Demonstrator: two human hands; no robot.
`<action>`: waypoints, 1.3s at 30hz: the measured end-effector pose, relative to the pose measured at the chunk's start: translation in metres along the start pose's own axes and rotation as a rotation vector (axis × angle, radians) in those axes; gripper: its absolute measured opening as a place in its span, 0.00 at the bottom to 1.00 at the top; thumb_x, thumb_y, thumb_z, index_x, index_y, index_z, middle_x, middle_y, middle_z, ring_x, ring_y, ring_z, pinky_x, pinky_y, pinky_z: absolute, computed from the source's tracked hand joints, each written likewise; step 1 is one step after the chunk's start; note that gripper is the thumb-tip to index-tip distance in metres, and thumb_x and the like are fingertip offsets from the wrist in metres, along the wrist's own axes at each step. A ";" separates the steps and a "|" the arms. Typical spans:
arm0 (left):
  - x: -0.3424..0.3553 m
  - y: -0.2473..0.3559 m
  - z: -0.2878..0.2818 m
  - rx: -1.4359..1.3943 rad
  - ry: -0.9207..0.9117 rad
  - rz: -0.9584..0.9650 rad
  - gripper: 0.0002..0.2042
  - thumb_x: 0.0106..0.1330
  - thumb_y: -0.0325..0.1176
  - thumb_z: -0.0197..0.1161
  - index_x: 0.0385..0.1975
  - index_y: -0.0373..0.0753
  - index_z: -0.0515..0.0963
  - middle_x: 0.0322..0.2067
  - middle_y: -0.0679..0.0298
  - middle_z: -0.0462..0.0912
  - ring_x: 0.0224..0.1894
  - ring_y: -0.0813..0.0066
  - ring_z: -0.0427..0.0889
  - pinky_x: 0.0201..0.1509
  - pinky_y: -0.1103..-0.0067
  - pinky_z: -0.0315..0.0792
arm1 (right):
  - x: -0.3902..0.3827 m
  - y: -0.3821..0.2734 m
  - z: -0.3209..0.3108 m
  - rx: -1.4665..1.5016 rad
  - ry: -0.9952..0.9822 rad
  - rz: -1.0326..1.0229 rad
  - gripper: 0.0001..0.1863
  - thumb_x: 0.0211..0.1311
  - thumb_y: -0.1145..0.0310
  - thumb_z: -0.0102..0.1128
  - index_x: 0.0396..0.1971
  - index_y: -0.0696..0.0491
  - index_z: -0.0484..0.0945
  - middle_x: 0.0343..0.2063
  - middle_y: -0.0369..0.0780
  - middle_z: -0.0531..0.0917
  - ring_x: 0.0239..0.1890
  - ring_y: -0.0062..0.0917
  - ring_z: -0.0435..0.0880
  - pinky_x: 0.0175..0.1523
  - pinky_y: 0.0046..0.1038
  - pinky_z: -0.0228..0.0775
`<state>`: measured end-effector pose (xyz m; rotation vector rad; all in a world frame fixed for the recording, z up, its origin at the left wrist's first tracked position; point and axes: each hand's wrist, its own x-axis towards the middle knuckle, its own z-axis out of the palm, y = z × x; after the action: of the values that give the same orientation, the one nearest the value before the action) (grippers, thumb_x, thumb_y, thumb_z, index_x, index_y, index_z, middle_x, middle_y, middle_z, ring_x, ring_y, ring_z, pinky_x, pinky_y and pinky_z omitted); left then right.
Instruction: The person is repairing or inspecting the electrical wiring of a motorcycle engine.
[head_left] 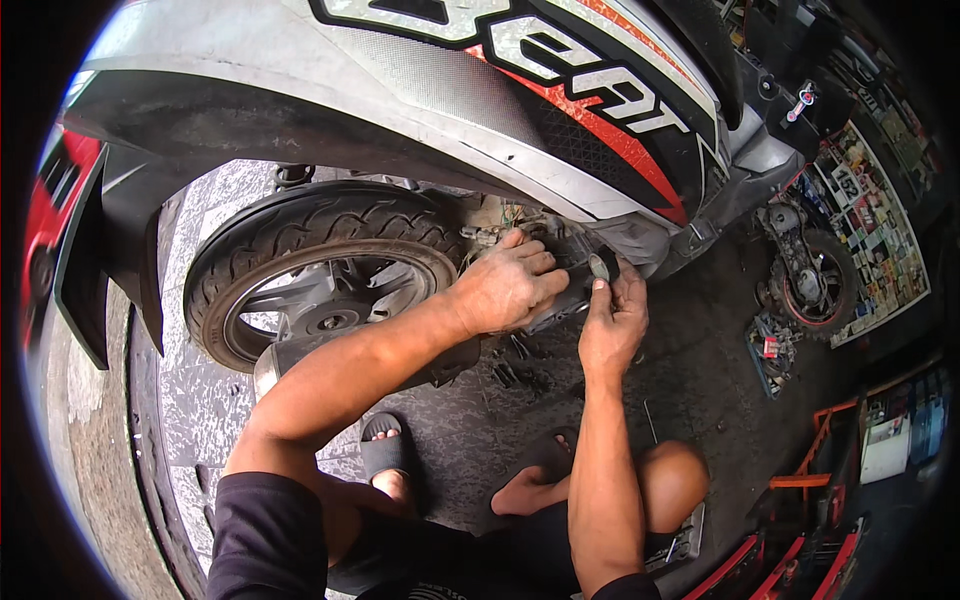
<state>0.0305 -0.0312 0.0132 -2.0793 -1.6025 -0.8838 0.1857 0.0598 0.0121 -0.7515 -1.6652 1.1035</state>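
Note:
My left hand (510,285) is closed, its fingers curled around something hidden at the scooter's dark underside, just right of the rear wheel (335,318). My right hand (615,320) grips a dark rounded part (575,283) with a pale oval face, its thumb just below that face. Exposed wires and metal (505,215) sit under the lower edge of the white, black and red body panel (450,100), just above my left hand.
A black mudguard (90,270) hangs at the left. A dismantled engine with a wheel (815,275) and a tray of parts (770,345) sit at the right. Red metal stands (790,560) fill the lower right. My sandalled feet (385,450) are on the tiles below.

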 end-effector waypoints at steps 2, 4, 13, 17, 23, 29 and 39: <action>0.001 0.001 0.001 -0.013 0.016 -0.013 0.11 0.50 0.33 0.70 0.31 0.42 0.77 0.29 0.64 0.75 0.39 0.64 0.77 0.47 0.67 0.66 | 0.000 0.005 0.002 -0.002 0.061 -0.099 0.17 0.68 0.76 0.54 0.55 0.64 0.76 0.50 0.51 0.82 0.51 0.34 0.82 0.56 0.32 0.72; 0.001 0.002 0.002 0.009 0.049 0.011 0.08 0.53 0.35 0.67 0.29 0.44 0.76 0.27 0.65 0.75 0.38 0.65 0.77 0.46 0.67 0.66 | 0.001 0.015 0.005 0.030 0.084 -0.111 0.16 0.68 0.77 0.55 0.54 0.64 0.76 0.49 0.50 0.82 0.50 0.32 0.82 0.55 0.31 0.73; -0.002 -0.001 0.002 0.007 0.040 0.035 0.09 0.50 0.35 0.69 0.29 0.44 0.76 0.27 0.66 0.75 0.39 0.65 0.76 0.47 0.65 0.66 | 0.004 0.011 0.004 0.104 0.101 0.098 0.16 0.67 0.80 0.59 0.52 0.65 0.70 0.44 0.45 0.81 0.48 0.20 0.80 0.52 0.22 0.73; 0.014 0.003 -0.009 -0.013 0.124 0.027 0.10 0.49 0.32 0.69 0.30 0.41 0.76 0.31 0.62 0.79 0.52 0.54 0.76 0.64 0.52 0.62 | 0.003 0.017 0.000 0.087 -0.009 -0.136 0.15 0.66 0.84 0.48 0.52 0.64 0.69 0.50 0.48 0.79 0.55 0.28 0.80 0.57 0.27 0.72; 0.017 0.000 -0.006 -0.075 0.038 -0.005 0.10 0.50 0.31 0.68 0.30 0.40 0.75 0.33 0.58 0.78 0.59 0.48 0.74 0.69 0.47 0.59 | 0.008 0.023 -0.006 -0.208 -0.129 -0.489 0.13 0.54 0.81 0.47 0.42 0.59 0.68 0.48 0.51 0.76 0.52 0.45 0.76 0.58 0.42 0.68; 0.029 -0.008 -0.007 -0.272 -0.023 -0.075 0.09 0.51 0.28 0.65 0.29 0.36 0.72 0.31 0.53 0.78 0.46 0.46 0.78 0.54 0.56 0.69 | 0.016 0.009 -0.014 -0.331 -0.245 -0.620 0.14 0.56 0.76 0.48 0.44 0.57 0.69 0.48 0.49 0.77 0.52 0.44 0.76 0.59 0.44 0.65; 0.038 -0.019 -0.004 -0.450 -0.069 -0.386 0.11 0.57 0.33 0.61 0.35 0.33 0.79 0.33 0.46 0.82 0.40 0.42 0.80 0.44 0.59 0.73 | -0.001 0.018 -0.006 -0.278 0.091 -0.194 0.12 0.60 0.73 0.58 0.42 0.59 0.81 0.48 0.46 0.82 0.50 0.42 0.79 0.57 0.38 0.69</action>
<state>0.0177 -0.0006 0.0400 -2.1280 -2.0353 -1.4300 0.1918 0.0680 -0.0036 -0.7839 -1.7921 0.7011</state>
